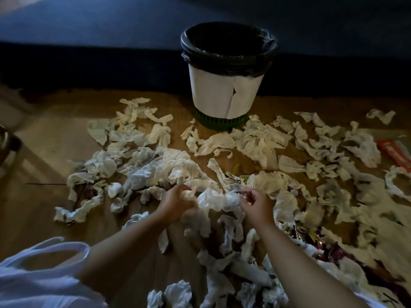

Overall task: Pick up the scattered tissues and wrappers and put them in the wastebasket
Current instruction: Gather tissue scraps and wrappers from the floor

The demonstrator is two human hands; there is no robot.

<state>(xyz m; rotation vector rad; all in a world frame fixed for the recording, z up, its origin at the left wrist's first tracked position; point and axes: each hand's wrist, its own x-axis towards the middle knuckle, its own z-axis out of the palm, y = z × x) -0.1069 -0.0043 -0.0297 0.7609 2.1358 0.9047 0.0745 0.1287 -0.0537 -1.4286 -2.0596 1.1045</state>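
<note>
Several crumpled white tissues [155, 167] lie scattered across the wooden floor [44, 210]. The wastebasket [226, 90] stands upright at the far middle, white-sided with a green base and a black bag liner over its rim. My left hand [175, 203] is closed around a bunch of tissue. My right hand [255, 205] pinches the other end of the same tissue bunch [213, 201], which hangs between both hands just above the floor. Dark shiny wrappers [311, 238] show under tissues at the lower right, and a small yellow wrapper [235, 176] lies beyond my hands.
A red and white packet [393, 152] lies at the right edge. A dark blue wall or furniture front [111, 63] runs behind the wastebasket. A white garment sleeve [44, 274] fills the lower left corner. A dark object [9, 143] sits at the left edge.
</note>
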